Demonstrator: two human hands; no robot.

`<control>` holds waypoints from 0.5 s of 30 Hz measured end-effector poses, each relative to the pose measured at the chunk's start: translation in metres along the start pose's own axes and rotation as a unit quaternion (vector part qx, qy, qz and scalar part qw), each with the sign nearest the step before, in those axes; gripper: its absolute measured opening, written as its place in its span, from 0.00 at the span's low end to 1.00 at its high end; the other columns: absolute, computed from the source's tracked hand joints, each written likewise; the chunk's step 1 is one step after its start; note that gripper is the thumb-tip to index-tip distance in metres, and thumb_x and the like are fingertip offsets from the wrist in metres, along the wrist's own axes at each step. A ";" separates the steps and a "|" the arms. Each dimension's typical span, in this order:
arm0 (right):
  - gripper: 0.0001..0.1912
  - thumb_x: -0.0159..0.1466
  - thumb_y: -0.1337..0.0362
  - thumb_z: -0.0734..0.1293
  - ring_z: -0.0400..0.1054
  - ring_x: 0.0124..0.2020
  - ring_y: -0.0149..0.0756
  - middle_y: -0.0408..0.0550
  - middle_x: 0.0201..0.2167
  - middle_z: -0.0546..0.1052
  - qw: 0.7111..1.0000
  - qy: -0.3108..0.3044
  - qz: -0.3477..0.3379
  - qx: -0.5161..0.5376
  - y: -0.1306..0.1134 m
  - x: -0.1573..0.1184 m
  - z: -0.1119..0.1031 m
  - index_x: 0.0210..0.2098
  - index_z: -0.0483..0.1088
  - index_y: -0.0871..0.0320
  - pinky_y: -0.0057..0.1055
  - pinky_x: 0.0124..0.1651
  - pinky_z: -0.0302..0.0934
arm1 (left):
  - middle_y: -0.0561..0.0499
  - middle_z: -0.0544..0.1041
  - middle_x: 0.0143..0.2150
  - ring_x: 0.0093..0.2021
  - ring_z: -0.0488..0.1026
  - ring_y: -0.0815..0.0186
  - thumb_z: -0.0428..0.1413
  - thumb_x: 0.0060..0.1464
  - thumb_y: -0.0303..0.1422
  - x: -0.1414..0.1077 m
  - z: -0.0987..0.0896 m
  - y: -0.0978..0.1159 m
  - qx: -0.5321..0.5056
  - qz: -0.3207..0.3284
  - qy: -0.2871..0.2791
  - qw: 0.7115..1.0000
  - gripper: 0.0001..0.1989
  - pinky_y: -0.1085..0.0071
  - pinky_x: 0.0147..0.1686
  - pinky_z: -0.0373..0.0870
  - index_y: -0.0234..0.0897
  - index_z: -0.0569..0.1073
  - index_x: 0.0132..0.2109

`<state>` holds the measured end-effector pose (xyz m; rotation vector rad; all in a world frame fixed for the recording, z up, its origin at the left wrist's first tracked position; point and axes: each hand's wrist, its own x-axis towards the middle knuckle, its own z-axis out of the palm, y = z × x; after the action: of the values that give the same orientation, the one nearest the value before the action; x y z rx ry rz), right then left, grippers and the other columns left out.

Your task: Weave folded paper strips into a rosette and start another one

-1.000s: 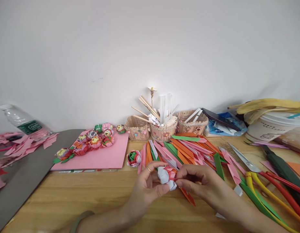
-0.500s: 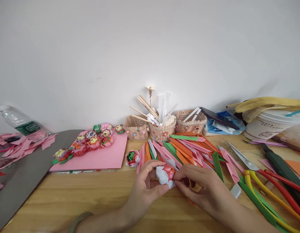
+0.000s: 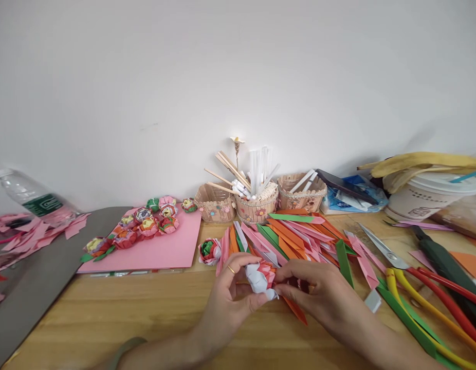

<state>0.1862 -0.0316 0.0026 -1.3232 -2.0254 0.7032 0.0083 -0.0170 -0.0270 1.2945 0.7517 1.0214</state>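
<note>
Between my hands, above the table's front part, is a folded paper flower [image 3: 257,278] with white outer petals and pink-red inner ones. My left hand [image 3: 233,293] grips it from the left, thumb below and fingers behind. My right hand [image 3: 311,288] pinches at the flower's right side; the fingertips touch its edge, and what exactly they grip is partly hidden. Orange folded paper strips [image 3: 295,309] stick out below my right hand. Just behind lies a pile of folded paper strips [image 3: 290,239] in pink, orange, green and white. A finished green, red and white paper flower [image 3: 209,251] sits left of the pile.
Several paper flowers [image 3: 148,226] rest on pink paper [image 3: 184,246] at left. Small wooden baskets [image 3: 257,208] holding sticks stand against the wall. Scissors [image 3: 396,259] and a dark green-handled tool [image 3: 442,262] lie at right, near a lidded cup [image 3: 426,198]. A bottle [image 3: 37,198] leans at far left.
My right hand has shifted slightly at the flower's edge, and more of the orange strips shows beneath it. The flower stays in my left hand. The whole view has moved a little.
</note>
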 end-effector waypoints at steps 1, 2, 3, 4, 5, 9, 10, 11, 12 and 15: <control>0.05 0.59 0.69 0.64 0.67 0.24 0.30 0.41 0.24 0.75 1.000 0.005 -0.010 -0.010 0.001 -0.001 0.001 0.28 0.71 0.56 0.25 0.25 0.58 | 0.48 0.66 0.44 0.42 0.69 0.62 0.61 0.44 0.32 0.000 0.000 0.000 0.001 0.000 -0.001 1.000 0.18 0.67 0.40 0.69 0.41 0.69 0.45; 0.05 0.59 0.68 0.64 0.67 0.24 0.30 0.42 0.25 0.75 1.000 0.009 -0.021 -0.019 0.001 -0.001 0.001 0.29 0.71 0.56 0.25 0.25 0.58 | 0.48 0.66 0.44 0.42 0.69 0.62 0.61 0.44 0.31 0.000 0.000 -0.001 0.001 0.001 -0.002 1.000 0.18 0.67 0.40 0.68 0.41 0.69 0.45; 0.05 0.60 0.68 0.64 0.67 0.25 0.30 0.43 0.26 0.75 0.999 0.014 -0.035 -0.028 0.002 -0.002 0.002 0.30 0.71 0.56 0.25 0.26 0.58 | 0.48 0.67 0.44 0.42 0.69 0.62 0.61 0.44 0.31 0.000 -0.001 -0.001 0.002 0.002 -0.002 1.000 0.18 0.67 0.40 0.68 0.42 0.69 0.45; 0.05 0.60 0.68 0.63 0.67 0.26 0.30 0.43 0.26 0.75 0.998 0.017 -0.047 -0.036 0.003 -0.002 0.003 0.31 0.71 0.56 0.25 0.27 0.59 | 0.49 0.67 0.44 0.42 0.69 0.62 0.61 0.44 0.31 0.000 -0.001 -0.002 0.002 0.002 -0.003 1.000 0.18 0.67 0.40 0.68 0.42 0.69 0.45; 0.05 0.61 0.68 0.63 0.67 0.26 0.30 0.44 0.27 0.75 0.997 0.020 -0.058 -0.044 0.004 -0.003 0.003 0.32 0.71 0.56 0.25 0.27 0.59 | 0.49 0.67 0.44 0.42 0.69 0.62 0.61 0.44 0.31 -0.001 -0.001 -0.002 0.002 0.003 -0.004 1.000 0.18 0.68 0.40 0.68 0.42 0.69 0.45; 0.05 0.61 0.67 0.63 0.67 0.26 0.30 0.43 0.26 0.74 0.994 0.018 -0.083 -0.070 0.007 -0.005 0.004 0.32 0.70 0.56 0.25 0.28 0.59 | 0.48 0.66 0.44 0.42 0.68 0.62 0.61 0.44 0.30 -0.001 -0.002 -0.003 0.008 0.003 -0.003 1.000 0.19 0.68 0.41 0.68 0.42 0.69 0.45; 0.05 0.61 0.66 0.63 0.67 0.26 0.30 0.43 0.26 0.74 0.993 0.016 -0.084 -0.078 0.007 -0.005 0.003 0.31 0.70 0.56 0.25 0.27 0.59 | 0.48 0.66 0.44 0.42 0.68 0.62 0.61 0.44 0.30 -0.001 -0.001 -0.003 0.011 0.004 -0.003 1.000 0.19 0.68 0.41 0.68 0.42 0.69 0.45; 0.05 0.61 0.66 0.63 0.67 0.25 0.30 0.43 0.25 0.74 0.993 0.016 -0.084 -0.087 0.007 -0.006 0.003 0.31 0.70 0.56 0.25 0.27 0.58 | 0.49 0.65 0.44 0.42 0.68 0.63 0.61 0.44 0.30 -0.001 -0.001 -0.003 0.014 0.005 -0.003 1.000 0.19 0.68 0.41 0.68 0.43 0.69 0.45; 0.05 0.61 0.66 0.63 0.66 0.24 0.30 0.43 0.25 0.74 0.992 0.015 -0.082 -0.095 0.006 -0.005 0.002 0.31 0.70 0.56 0.24 0.26 0.58 | 0.49 0.65 0.45 0.42 0.68 0.64 0.61 0.44 0.29 -0.001 -0.001 -0.003 0.016 0.007 -0.004 1.000 0.19 0.69 0.41 0.68 0.43 0.69 0.45; 0.04 0.59 0.67 0.63 0.66 0.23 0.29 0.42 0.23 0.73 0.992 0.011 -0.067 -0.102 0.003 -0.004 0.001 0.30 0.70 0.56 0.24 0.25 0.57 | 0.50 0.64 0.45 0.42 0.68 0.65 0.61 0.45 0.29 -0.002 -0.002 -0.003 0.017 0.011 -0.009 1.000 0.19 0.69 0.41 0.68 0.45 0.69 0.45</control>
<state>0.1887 -0.0346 -0.0014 -1.2852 -2.1912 0.4289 0.0067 -0.0177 -0.0304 1.3428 0.7462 1.0177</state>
